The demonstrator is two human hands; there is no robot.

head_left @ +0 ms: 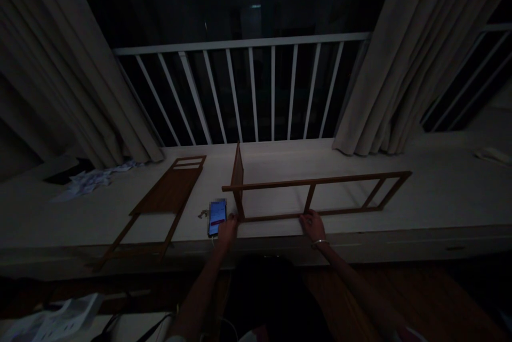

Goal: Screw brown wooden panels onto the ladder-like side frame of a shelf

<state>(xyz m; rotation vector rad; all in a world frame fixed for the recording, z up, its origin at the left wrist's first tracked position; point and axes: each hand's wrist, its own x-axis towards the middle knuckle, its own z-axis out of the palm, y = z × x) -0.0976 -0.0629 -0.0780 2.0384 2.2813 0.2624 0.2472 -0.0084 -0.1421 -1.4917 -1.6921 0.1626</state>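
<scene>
A brown wooden frame (pixel 276 217) with crossbars stands on its long edge on the white window ledge. An upright wooden panel (pixel 237 168) meets its left end at an angle. My left hand (pixel 227 230) is closed at the frame's lower left corner, beside a lit phone (pixel 216 218); its fingertips are partly hidden in the dim light. With the fingers of my right hand (pixel 313 227) I pinch the lower rail where the middle crossbar joins it. Small metal-looking pieces (pixel 203 214) lie left of the phone.
A second wooden frame with a solid panel (pixel 170 187) lies on the ledge (pixel 360 227) at left, its legs overhanging the front edge. Crumpled papers (pixel 90 181) rest by the left curtain (pixel 84 75). White railings (pixel 244 43) stand behind. Translucent plastic (pixel 60 316) is at lower left.
</scene>
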